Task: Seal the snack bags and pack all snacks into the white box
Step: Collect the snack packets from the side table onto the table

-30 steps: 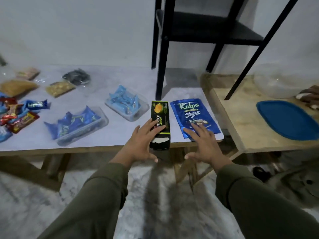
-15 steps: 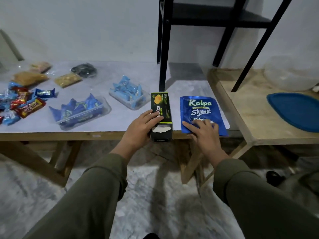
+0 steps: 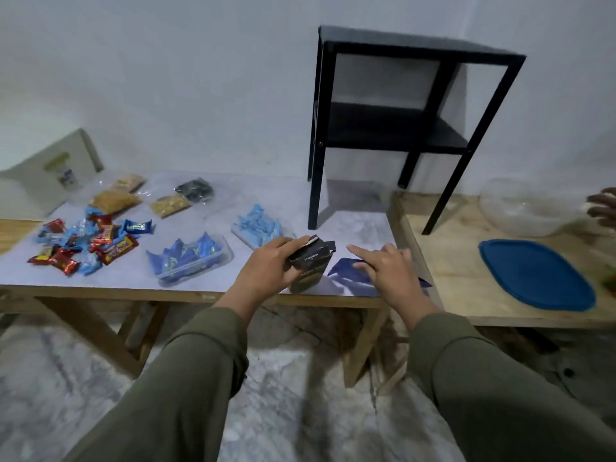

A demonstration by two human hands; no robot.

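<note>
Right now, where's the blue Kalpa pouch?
Head view: the blue pouch lies flat at the table's front right corner, under the right hand, just right of the black carton gripped by the left hand.

Left hand (image 3: 266, 271) now gripping the slim black cardboard snack box (image 3: 308, 265), tilted up off the desk (image 3: 200, 291), right hand (image 3: 388, 271) lifted above the blue foil pouch (image 3: 350, 276), fingers spread

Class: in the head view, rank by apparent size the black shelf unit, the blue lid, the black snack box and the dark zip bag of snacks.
1. black shelf unit
2. blue lid
3. black snack box, nearer the camera, so unsure against the next
4. dark zip bag
</note>
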